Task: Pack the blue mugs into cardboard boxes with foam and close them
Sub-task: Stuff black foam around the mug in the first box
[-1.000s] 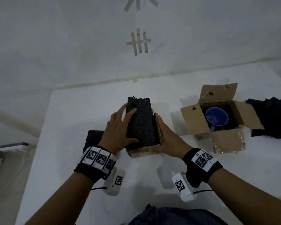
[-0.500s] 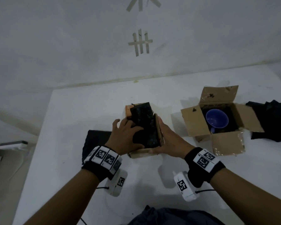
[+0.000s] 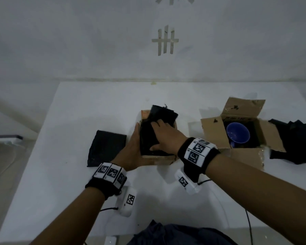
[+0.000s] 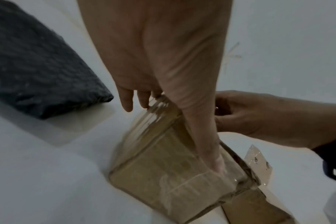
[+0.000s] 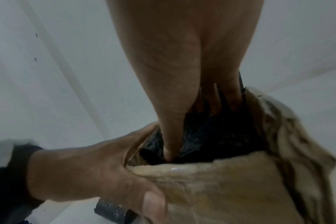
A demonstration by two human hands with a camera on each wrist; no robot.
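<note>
A small cardboard box (image 3: 159, 159) stands mid-table with a black foam sheet (image 3: 163, 114) stuffed in it, the foam's far end sticking up over the rim. My left hand (image 3: 133, 147) clasps the box's left side, its thumb across the near wall (image 5: 153, 201). My right hand (image 3: 163, 137) lies on top of the foam (image 5: 211, 136), fingers curled over it and thumb dug down at the near edge. A second box (image 3: 212, 133) stands to the right with its flaps spread, and a blue mug (image 3: 238, 132) sits inside it on dark foam.
A loose black foam piece (image 3: 106, 149) lies flat just left of the held box (image 4: 163, 174). More black material (image 3: 297, 142) is heaped at the right edge. The white table (image 3: 74, 191) ends at a wall behind the boxes.
The hands swapped roles: the left left the foam for the box's left side, and the right came from the box's right side onto the foam. The foam sits deeper.
</note>
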